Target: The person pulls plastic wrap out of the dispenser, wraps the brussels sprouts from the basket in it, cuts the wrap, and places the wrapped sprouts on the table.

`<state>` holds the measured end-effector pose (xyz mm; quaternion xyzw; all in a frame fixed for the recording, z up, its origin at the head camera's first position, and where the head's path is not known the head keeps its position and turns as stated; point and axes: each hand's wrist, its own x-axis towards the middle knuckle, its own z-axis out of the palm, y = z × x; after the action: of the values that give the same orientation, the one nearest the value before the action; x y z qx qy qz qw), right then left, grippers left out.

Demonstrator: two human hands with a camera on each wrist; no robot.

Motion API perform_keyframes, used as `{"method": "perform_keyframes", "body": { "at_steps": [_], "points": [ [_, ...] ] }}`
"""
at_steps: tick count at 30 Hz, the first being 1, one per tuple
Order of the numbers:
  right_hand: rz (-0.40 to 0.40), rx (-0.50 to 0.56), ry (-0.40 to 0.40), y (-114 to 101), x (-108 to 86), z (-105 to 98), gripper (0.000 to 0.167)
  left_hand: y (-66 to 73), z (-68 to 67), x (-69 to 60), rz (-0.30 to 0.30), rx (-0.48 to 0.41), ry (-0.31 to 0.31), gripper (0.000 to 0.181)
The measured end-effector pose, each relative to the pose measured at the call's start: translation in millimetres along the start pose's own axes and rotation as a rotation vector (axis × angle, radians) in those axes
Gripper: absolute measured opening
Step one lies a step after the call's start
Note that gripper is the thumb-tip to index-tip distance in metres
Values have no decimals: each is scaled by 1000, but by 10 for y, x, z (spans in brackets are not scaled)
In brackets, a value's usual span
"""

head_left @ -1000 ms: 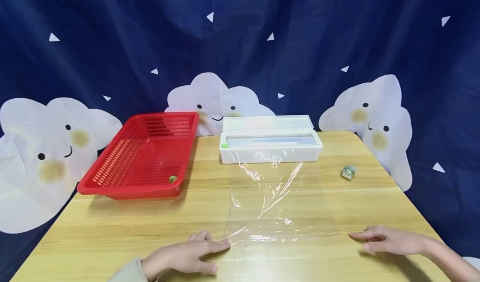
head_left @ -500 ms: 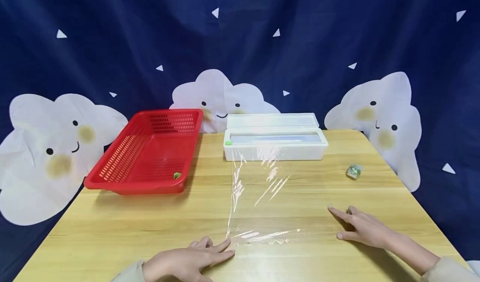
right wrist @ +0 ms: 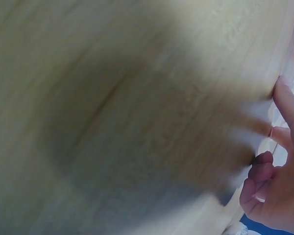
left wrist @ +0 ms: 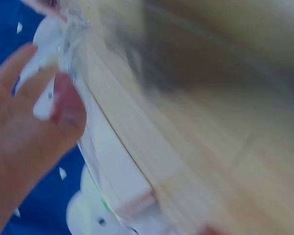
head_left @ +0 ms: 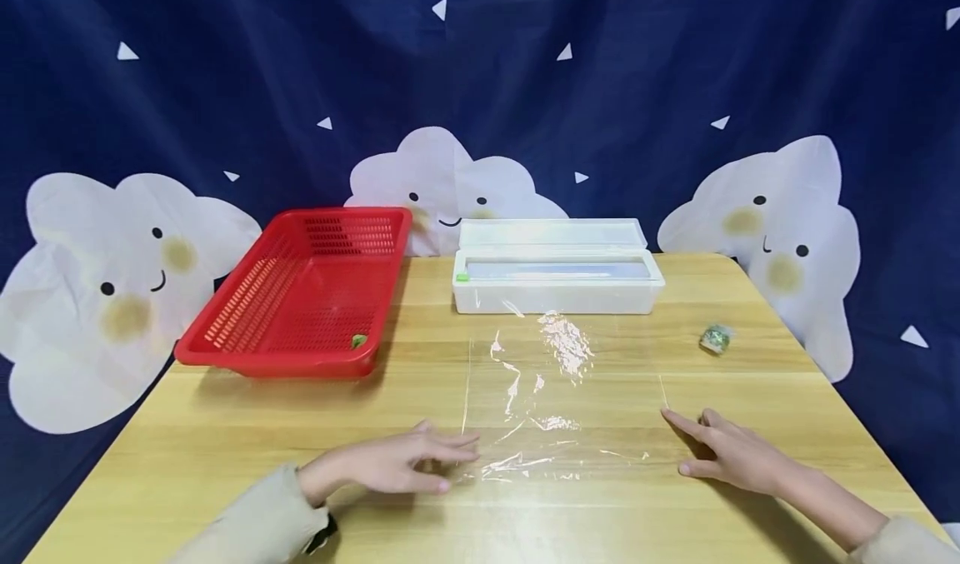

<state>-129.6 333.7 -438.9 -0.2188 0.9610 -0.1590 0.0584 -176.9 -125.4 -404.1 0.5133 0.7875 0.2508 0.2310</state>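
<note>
A sheet of clear film (head_left: 525, 414) lies on the wooden table, running toward the front of a white box (head_left: 558, 297) whose lid stands raised. My left hand (head_left: 401, 460) hovers at the film's near left edge, fingers extended, holding nothing that I can make out; its thumb and fingers show in the left wrist view (left wrist: 34, 122). With its index fingertip, my right hand (head_left: 742, 456) touches the table at the film's right edge. The right wrist view shows that hand (right wrist: 279, 181) with the index finger straight and some other fingers bent.
A red perforated basket (head_left: 300, 297) stands at the left, with a small green item (head_left: 358, 341) inside near its front right corner. A small green wrapped bundle (head_left: 716, 339) lies at the right. A blue curtain (head_left: 495, 72) with clouds hangs behind the table.
My left hand has lifted and moved forward a little from the film's near left corner. My right hand has shifted left and forward to the film's right edge. The film's creases lie differently.
</note>
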Motion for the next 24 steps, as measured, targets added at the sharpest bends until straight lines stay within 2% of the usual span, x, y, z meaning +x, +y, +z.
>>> {"method": "perform_keyframes", "body": {
  "at_steps": [3, 5, 7, 9, 12, 14, 16, 18, 20, 24],
  "points": [
    [-6, -3, 0, 13, -6, 2, 66, -33, -2, 165, -70, 0, 33, 46],
    [-9, 3, -3, 17, -13, 7, 66, -78, 8, 219, -114, 0, 58, 45],
    [-6, 18, -15, 22, -15, 7, 66, -143, 29, 239, -139, -47, 93, 44],
    [-10, 37, -20, 25, -15, 2, 66, -205, 41, 239, -162, -134, 143, 42],
    [-11, 49, -20, 32, -14, 1, 67, -282, 40, 199, -245, -356, 228, 42],
    [-16, 45, -15, 36, -10, -1, 68, -309, 5, 142, -307, -496, 290, 44],
    [-13, 42, -16, 38, -7, -1, 68, -323, -70, 71, -336, -573, 328, 46],
    [-11, 39, -19, 40, -3, 6, 68, -319, -180, -9, -324, -584, 337, 50],
    [-10, 40, -20, 42, -3, 16, 68, -301, -320, -92, -282, -559, 305, 53],
    [-18, 40, -11, 51, 5, 32, 67, -242, -634, -279, -103, -500, 171, 52]
  ]
}}
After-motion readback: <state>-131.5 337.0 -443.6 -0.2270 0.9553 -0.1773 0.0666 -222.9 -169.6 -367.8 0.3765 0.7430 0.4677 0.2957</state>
